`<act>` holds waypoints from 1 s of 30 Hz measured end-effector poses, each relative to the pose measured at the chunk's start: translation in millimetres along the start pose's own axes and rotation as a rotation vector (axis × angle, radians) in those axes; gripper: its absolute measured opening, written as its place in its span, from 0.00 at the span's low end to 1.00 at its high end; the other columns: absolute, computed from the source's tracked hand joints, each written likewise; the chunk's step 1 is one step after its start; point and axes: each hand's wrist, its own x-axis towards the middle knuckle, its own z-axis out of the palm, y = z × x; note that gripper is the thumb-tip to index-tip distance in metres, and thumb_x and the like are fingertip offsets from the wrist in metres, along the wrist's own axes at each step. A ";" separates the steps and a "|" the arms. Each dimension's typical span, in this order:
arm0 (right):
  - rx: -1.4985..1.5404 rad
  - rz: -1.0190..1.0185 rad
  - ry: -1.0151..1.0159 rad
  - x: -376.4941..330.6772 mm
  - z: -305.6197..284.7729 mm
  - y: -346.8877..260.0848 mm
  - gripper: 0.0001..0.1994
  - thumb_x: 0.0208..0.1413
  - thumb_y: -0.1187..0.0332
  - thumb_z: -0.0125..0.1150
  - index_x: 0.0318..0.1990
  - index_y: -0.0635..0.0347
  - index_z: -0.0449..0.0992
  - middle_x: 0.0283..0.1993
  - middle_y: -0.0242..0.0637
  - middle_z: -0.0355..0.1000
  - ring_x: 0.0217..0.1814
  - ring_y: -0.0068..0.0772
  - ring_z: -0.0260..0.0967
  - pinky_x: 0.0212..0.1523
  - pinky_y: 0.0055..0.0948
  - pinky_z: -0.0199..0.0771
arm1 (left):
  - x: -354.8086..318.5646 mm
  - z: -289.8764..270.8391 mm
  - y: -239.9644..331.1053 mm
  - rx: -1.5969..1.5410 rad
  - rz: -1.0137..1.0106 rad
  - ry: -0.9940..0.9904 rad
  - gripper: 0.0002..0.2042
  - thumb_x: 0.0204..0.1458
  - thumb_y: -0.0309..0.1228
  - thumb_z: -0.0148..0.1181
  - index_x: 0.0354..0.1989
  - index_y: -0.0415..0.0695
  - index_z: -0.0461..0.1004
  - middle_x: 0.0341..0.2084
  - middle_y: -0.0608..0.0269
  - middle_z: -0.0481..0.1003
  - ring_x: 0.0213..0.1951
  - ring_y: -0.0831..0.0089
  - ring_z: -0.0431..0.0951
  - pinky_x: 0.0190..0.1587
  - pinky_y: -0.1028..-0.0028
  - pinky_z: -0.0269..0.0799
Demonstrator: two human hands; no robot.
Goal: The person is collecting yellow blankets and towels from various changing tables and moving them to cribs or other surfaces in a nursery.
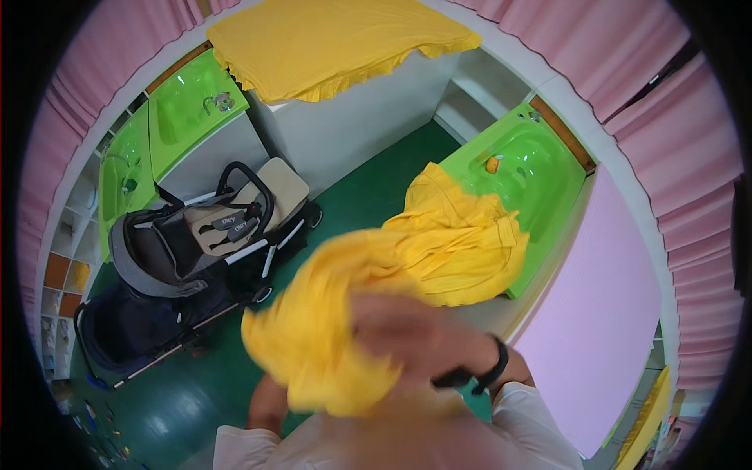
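Observation:
A large yellow cloth is bunched up in front of me. Its far part drapes over the near end of a green baby bathtub, while the near part is lifted and smeared by motion. My right hand, with a black band on the wrist, is over the near part of the cloth and seems to touch it; its fingers are too blurred to make out. From the lower left comes my left forearm, and the cloth hides that hand. An orange and white toy sits in the tub.
Two strollers, one grey and beige, one dark blue, stand on the green floor at left. A pink padded surface lies at right. Another yellow frilled cover drapes a far counter; more green tubs stand far left.

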 end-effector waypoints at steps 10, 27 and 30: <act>0.343 0.902 0.561 -50.0 -131.4 325.3 0.17 0.52 0.75 0.55 0.50 0.66 0.67 0.48 0.36 0.70 0.50 0.27 0.66 0.52 0.27 0.65 | 49.5 -83.6 -21.7 -0.504 -0.169 0.245 0.27 0.56 0.39 0.48 0.62 0.46 0.49 0.56 0.52 0.59 0.50 0.63 0.65 0.50 0.64 0.66; 0.935 0.718 -0.815 63.8 83.5 485.2 0.31 0.50 0.59 0.61 0.61 0.60 0.59 0.59 0.36 0.61 0.60 0.31 0.57 0.61 0.31 0.54 | 132.5 -190.4 -10.4 -0.985 0.176 1.017 0.25 0.59 0.41 0.45 0.62 0.44 0.52 0.57 0.60 0.61 0.56 0.64 0.62 0.57 0.65 0.61; 0.913 0.655 -0.832 111.3 82.5 501.8 0.30 0.49 0.63 0.63 0.60 0.58 0.60 0.62 0.38 0.59 0.63 0.35 0.55 0.63 0.34 0.53 | 170.9 -218.1 0.1 -0.840 0.050 1.169 0.25 0.59 0.40 0.48 0.62 0.44 0.53 0.56 0.61 0.61 0.56 0.66 0.63 0.57 0.66 0.61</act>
